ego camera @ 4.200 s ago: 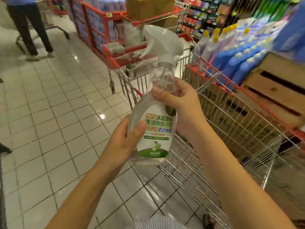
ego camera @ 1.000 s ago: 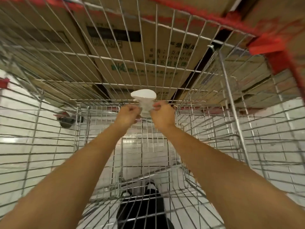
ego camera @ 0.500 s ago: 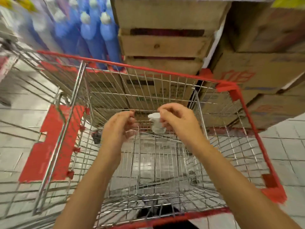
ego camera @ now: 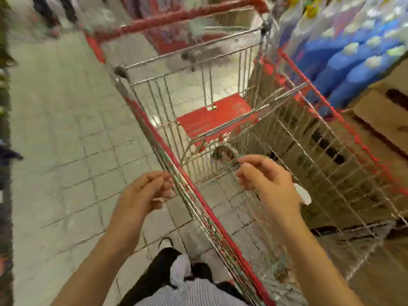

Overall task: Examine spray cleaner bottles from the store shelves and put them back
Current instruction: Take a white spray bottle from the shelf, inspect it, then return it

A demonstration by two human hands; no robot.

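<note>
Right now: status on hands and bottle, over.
Left hand, right hand empty, fingers loose. White sprayer head, blurred, inside cart by right wrist. Its rim between hands.

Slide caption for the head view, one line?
Left hand and right hand loosely curled, empty, at a red-rimmed wire cart.

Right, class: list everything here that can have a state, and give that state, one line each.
shopping cart: parked beside the shelves.
left hand: fingers loosely curled, holding nothing, beside the cart's rim.
right hand: loosely curled, holding nothing, above the cart's basket.
spray bottle: inside the cart, only its white head showing, untouched.
blue bottles: on the shelf, capped; blurred.
</note>
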